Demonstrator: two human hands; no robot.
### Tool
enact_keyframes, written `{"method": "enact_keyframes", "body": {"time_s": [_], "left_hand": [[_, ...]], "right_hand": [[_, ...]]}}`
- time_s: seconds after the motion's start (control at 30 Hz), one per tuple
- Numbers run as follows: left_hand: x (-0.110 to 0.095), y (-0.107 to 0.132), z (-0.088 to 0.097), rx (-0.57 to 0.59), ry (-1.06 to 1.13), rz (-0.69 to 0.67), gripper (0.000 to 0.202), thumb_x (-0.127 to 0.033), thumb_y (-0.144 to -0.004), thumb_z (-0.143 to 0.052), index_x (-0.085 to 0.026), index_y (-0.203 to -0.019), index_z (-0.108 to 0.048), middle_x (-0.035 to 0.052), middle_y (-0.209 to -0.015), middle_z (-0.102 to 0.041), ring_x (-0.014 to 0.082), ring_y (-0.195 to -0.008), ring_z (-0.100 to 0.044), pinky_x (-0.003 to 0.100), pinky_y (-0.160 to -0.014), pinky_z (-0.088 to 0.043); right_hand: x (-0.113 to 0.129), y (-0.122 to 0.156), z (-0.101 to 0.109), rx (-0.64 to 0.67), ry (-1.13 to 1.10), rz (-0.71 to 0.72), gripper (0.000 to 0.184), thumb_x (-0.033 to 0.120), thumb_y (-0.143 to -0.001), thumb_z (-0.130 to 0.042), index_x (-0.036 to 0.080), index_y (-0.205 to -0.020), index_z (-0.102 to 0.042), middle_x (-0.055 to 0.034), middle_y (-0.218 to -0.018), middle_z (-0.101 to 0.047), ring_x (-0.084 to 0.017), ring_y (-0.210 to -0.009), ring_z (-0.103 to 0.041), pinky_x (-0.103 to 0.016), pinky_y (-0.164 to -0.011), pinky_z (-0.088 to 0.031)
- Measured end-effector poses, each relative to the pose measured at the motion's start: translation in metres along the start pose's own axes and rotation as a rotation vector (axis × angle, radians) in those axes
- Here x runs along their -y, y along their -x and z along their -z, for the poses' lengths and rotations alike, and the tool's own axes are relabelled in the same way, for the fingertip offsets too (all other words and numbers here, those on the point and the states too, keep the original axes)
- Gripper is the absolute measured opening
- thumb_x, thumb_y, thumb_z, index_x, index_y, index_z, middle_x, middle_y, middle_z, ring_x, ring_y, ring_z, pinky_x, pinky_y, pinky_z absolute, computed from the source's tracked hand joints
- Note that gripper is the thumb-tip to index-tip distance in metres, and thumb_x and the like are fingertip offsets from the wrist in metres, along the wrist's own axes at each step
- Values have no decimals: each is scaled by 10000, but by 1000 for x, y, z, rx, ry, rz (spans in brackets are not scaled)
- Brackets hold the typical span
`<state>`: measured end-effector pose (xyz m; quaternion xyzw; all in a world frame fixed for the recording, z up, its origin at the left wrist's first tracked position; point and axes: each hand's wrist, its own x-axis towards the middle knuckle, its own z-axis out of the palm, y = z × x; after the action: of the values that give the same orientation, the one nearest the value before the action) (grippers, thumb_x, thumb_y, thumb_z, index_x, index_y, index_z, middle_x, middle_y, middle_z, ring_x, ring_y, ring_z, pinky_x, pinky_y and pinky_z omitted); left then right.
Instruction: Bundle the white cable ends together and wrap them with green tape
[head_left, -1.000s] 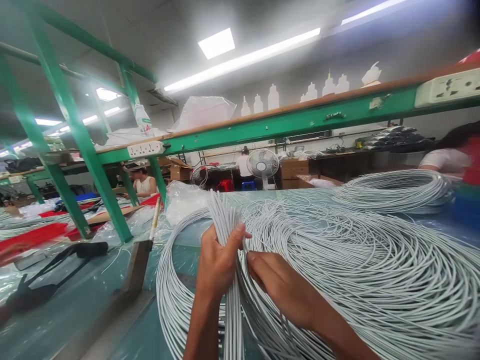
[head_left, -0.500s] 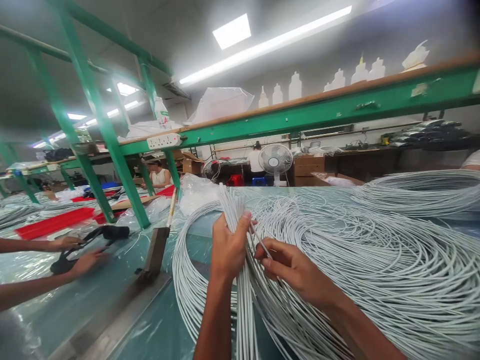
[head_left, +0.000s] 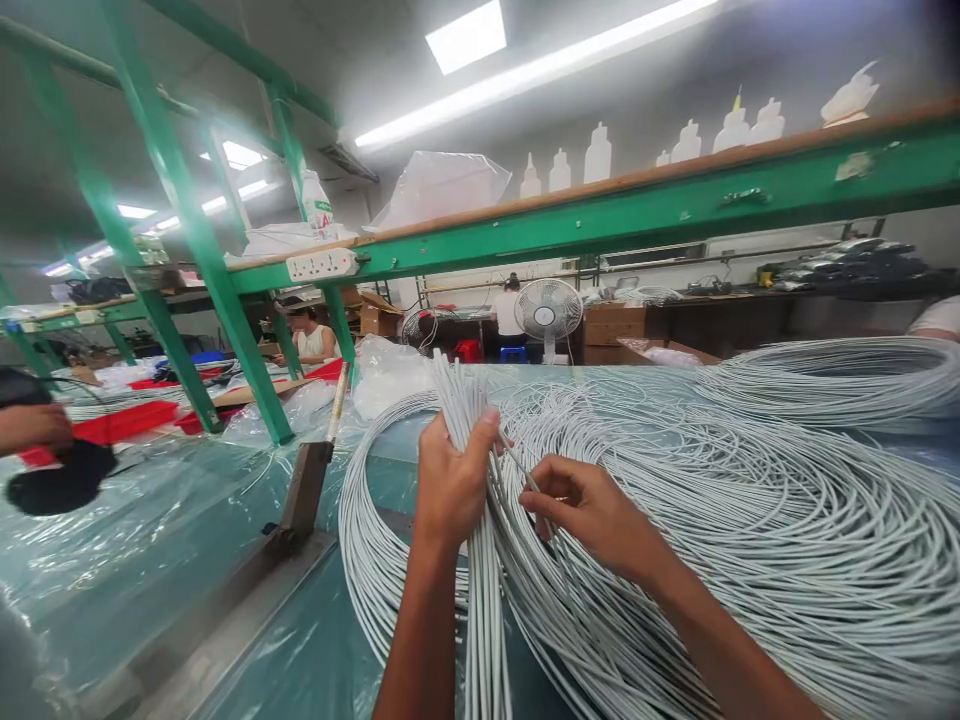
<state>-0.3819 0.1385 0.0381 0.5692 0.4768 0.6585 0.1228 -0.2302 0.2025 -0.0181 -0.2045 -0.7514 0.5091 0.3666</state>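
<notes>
A bundle of white cables (head_left: 486, 620) stands upright in my left hand (head_left: 452, 480), whose fingers wrap round it below the cut ends. Just to the right, my right hand (head_left: 589, 510) pinches a single cable (head_left: 517, 462) between thumb and fingers; this strand slants up toward my left thumb. Under both hands, a loop of the same cable (head_left: 364, 530) curves out to the left. A large pile of loosely coiled cables (head_left: 757, 520) spreads to the right. The fingers behind the bundle are partly hidden.
A metal lever tool (head_left: 304, 490) is at the left on the plastic-covered table (head_left: 180, 560). A co-worker's hand (head_left: 34, 430) holds a black item at the far left. A green shelf frame (head_left: 480, 240) crosses ahead, with a power strip (head_left: 322, 265) and white bottles (head_left: 598, 155).
My right hand has shifted slightly right and up along the single cable. My left hand keeps its grip on the bundle. The co-worker's hands and black item have moved left, partly out of view.
</notes>
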Motion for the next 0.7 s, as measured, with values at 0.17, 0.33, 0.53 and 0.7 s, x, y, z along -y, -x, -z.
{"method": "enact_keyframes", "body": {"time_s": [0.17,0.33,0.53,0.7], "left_hand": [[2,0,0,28,5,-1,323,-391,-909,-557,-148,-699,-582,16,-683,-622,144,-668,-584,251,-692,-434],[5,-1,-1,35,15,-9,308,-383,-909,-564,-147,-712,-579,21,-677,-640,151,-692,-606,250,-708,-433],[0,0,0,22,129,40,296,-393,-864,-613,-144,-705,-594,24,-648,-611,154,-617,-577,255,-608,-427],[-13,4,7,49,253,50,286,-394,-840,-635,-140,-711,-605,28,-643,-599,158,-612,-577,265,-625,-450]], "right_hand": [[-17,-7,-6,126,-366,-10,273,387,-847,-695,178,-833,-519,47,-629,-498,-99,-532,-488,-257,-542,-443],[-38,-14,-5,212,-805,-112,346,464,-847,-673,120,-858,-636,32,-691,-390,-58,-559,-362,-207,-505,-374],[-56,-21,-3,-23,-722,-144,365,488,-844,-663,135,-930,-627,2,-716,-496,-90,-571,-465,-241,-516,-434],[-43,-27,25,-385,-570,-70,443,580,-875,-548,205,-1106,-503,97,-595,-181,-63,-450,-97,-175,-374,-111]]}}
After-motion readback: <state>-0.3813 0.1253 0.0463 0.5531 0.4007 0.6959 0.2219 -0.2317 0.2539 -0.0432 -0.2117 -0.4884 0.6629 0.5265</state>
